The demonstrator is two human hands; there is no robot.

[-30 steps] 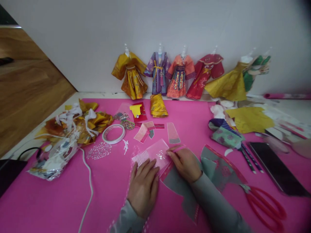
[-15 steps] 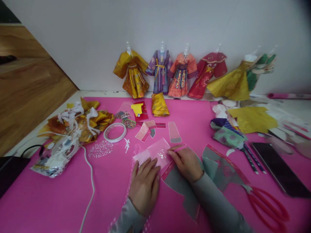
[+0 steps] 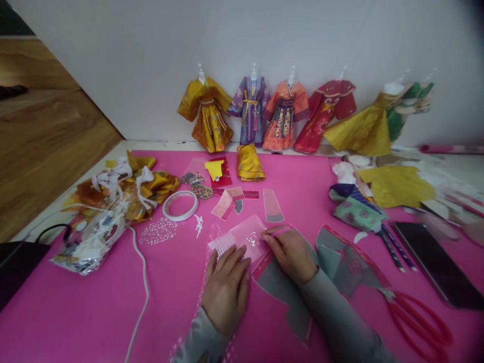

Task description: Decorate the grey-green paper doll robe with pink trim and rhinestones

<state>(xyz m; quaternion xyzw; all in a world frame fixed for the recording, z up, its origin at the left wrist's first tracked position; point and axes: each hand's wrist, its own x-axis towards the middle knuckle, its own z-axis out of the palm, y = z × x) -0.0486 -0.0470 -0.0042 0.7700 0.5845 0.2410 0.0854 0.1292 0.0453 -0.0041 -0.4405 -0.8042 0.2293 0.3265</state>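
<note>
A clear sheet with rows of small beads (image 3: pixel 245 233) lies on the pink mat (image 3: pixel 94 312). My left hand (image 3: pixel 227 287) rests flat on its lower left part, fingers spread. At the sheet's right edge, my right hand (image 3: pixel 289 252) has thumb and forefinger pinched together; anything between the tips is too small to make out. Beneath and beside my right hand lie grey cut pieces (image 3: pixel 278 282) with red edging. Small pink and grey pieces (image 3: pixel 229 201) lie behind the sheet, near a pink and grey strip (image 3: pixel 273 204).
Red-handled scissors (image 3: pixel 419 322), a phone (image 3: pixel 438 262) and pens (image 3: pixel 393 247) lie at the right. Tape (image 3: pixel 180 205), a white cable (image 3: pixel 142 282) and golden cloth with plastic bags (image 3: pixel 151 186) are at the left. Small dressed forms (image 3: pixel 249 111) line the wall.
The whole view has shifted very slightly. Both hands keep the same places on and beside the sheet.
</note>
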